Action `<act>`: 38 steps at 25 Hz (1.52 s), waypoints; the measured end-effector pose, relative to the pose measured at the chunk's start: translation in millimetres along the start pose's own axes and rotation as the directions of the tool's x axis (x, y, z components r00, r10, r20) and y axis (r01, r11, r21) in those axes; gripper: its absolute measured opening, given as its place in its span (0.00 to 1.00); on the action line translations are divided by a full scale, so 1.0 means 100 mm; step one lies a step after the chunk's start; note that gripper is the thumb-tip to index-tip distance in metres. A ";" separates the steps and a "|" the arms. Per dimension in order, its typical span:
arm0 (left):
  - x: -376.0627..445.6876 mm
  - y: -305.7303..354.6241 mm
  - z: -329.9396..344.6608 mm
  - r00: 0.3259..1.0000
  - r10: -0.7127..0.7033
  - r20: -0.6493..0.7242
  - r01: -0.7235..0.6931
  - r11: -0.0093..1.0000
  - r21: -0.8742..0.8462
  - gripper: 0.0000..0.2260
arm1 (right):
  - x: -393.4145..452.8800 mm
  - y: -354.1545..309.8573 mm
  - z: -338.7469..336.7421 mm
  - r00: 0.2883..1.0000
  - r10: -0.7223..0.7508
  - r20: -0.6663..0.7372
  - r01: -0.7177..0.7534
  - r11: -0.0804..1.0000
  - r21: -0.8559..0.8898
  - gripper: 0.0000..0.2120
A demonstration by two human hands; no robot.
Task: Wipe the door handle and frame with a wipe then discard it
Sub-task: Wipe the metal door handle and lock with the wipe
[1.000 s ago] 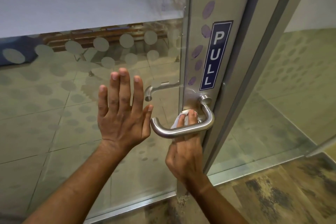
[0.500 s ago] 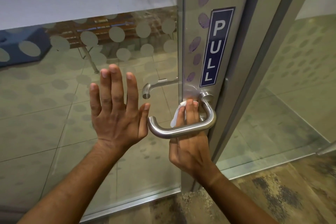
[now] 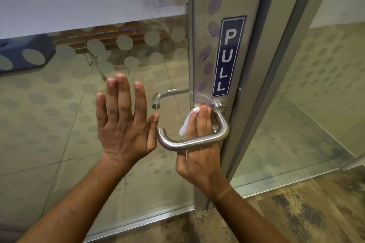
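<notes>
Since a moment ago the right hand (image 3: pixel 199 156) has slid the small white wipe (image 3: pixel 187 122) up the brushed aluminium door frame (image 3: pixel 205 45) to just under the blue PULL sign (image 3: pixel 227 57), beside the pivot of the curved stainless-steel door handle (image 3: pixel 193 142). That frame looks rigid and fixed, smooth enough for cloth to skate on, so firm flat pressure suits it; the steel bar is hard and slick — best wrapped rather than dabbed. Straight fingers (image 3: pixel 202 122) press the wipe flat, threaded behind the bar. The left hand (image 3: pixel 124 126) is spread open against the dotted glass door panel (image 3: pixel 59 124), holding nothing. Thin, limp and light, the wipe will bunch unless pinned by fingertips.
</notes>
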State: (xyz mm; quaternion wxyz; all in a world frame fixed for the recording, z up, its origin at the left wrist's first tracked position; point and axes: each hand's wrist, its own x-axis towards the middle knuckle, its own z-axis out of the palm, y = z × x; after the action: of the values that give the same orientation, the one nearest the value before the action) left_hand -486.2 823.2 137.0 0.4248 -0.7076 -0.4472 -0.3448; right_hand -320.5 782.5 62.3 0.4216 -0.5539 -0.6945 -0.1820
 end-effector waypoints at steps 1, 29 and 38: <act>0.00 0.00 0.00 1.000 -0.001 0.005 0.001 1.000 0.000 0.37 | 0.03 -0.02 0.01 1.000 0.017 -0.006 -0.017 1.000 -0.001 0.34; 0.02 0.01 -0.03 0.999 -0.009 0.037 0.009 1.000 0.014 0.38 | -0.25 0.19 -0.62 0.899 0.366 -0.241 -0.278 0.901 0.332 0.08; 0.02 0.02 -0.04 0.999 -0.006 0.047 0.006 1.000 0.013 0.37 | 0.20 0.31 -1.07 0.961 0.116 -0.251 -0.049 0.964 0.261 0.11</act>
State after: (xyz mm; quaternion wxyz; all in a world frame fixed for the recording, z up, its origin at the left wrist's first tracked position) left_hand -484.7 819.9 139.5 0.4177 -0.7114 -0.4613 -0.3266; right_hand -251.9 727.5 133.1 0.5846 -0.4953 -0.6256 -0.1467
